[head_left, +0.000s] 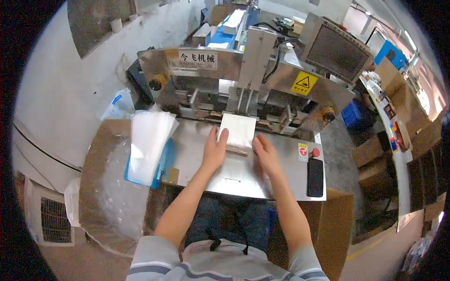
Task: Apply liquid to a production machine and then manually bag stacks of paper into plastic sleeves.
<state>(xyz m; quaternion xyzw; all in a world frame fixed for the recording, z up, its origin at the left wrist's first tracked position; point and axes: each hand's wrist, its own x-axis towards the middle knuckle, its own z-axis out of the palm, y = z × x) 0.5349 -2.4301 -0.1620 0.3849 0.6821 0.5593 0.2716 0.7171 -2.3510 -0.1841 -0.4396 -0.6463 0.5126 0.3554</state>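
Left fingers (223, 137), right fingers (264, 144) half-curled, flanking white packet (239, 132); grip unclear; steel worktop (291, 174); pale wall (51, 84) left.

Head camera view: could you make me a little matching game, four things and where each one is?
1. White block
2. Black slab
3. Translucent sheets
4. Yellow warning sign

A. On the upper metal panel
B. Between the left hand and right hand
C. Left of both hands
D. Right end of the metal worktop

Pairs: 1-B, 2-D, 3-C, 4-A
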